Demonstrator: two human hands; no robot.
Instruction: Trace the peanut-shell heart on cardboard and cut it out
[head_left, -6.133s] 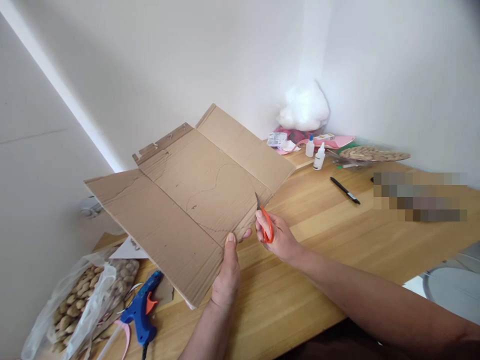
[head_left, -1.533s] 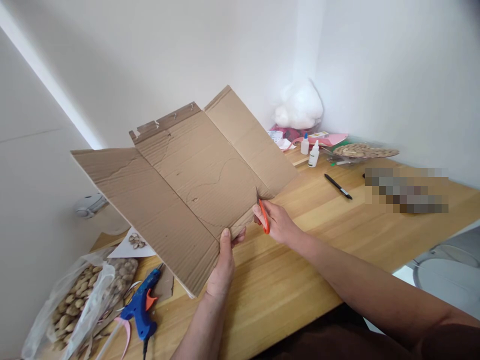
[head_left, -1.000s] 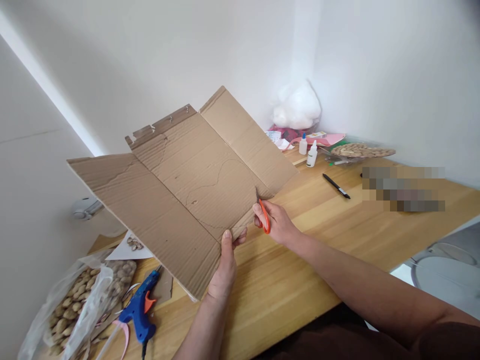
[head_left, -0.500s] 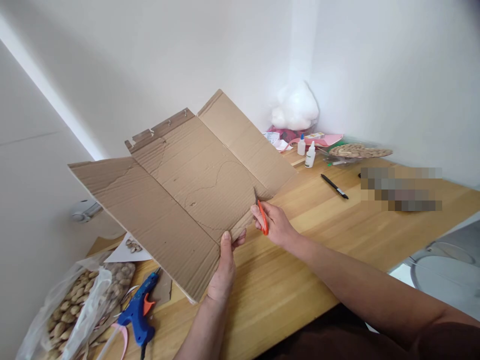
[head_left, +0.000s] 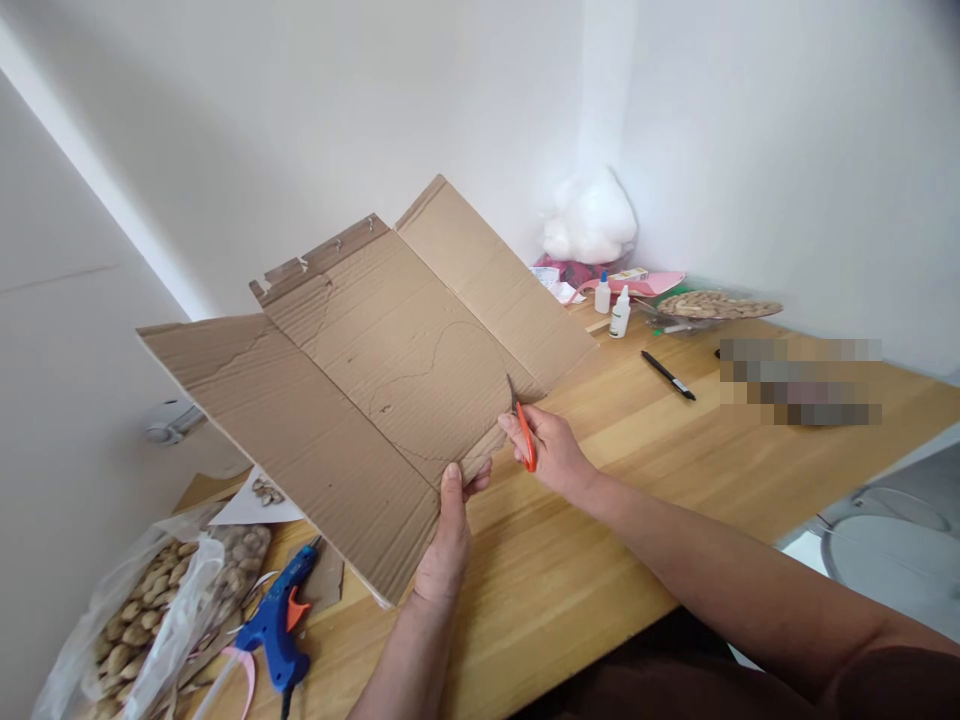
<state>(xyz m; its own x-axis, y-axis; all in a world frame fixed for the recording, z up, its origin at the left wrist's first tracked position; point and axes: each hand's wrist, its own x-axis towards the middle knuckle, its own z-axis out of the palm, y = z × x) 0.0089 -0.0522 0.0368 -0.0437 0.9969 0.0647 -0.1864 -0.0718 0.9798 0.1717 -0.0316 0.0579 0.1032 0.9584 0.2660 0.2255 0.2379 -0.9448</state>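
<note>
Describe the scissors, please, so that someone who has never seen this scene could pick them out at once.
Find the large unfolded cardboard sheet held up above the wooden table. Near its lower-right edge in the picture, the person's right hand grips the scissors. Their bright orange handle and dark pointed tip set them apart from the plain brown cardboard sheet.

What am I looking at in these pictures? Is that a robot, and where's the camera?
No robot here! These are a person's bare hands. One camera, worn on the head, took every picture, looking forward and down. The left hand grips a big creased sheet of cardboard, tilted up. The right hand holds orange-handled scissors, their blades at the cardboard's edge. On the wooden table you can spot a blue glue gun, a black pen and two small white bottles.
</note>
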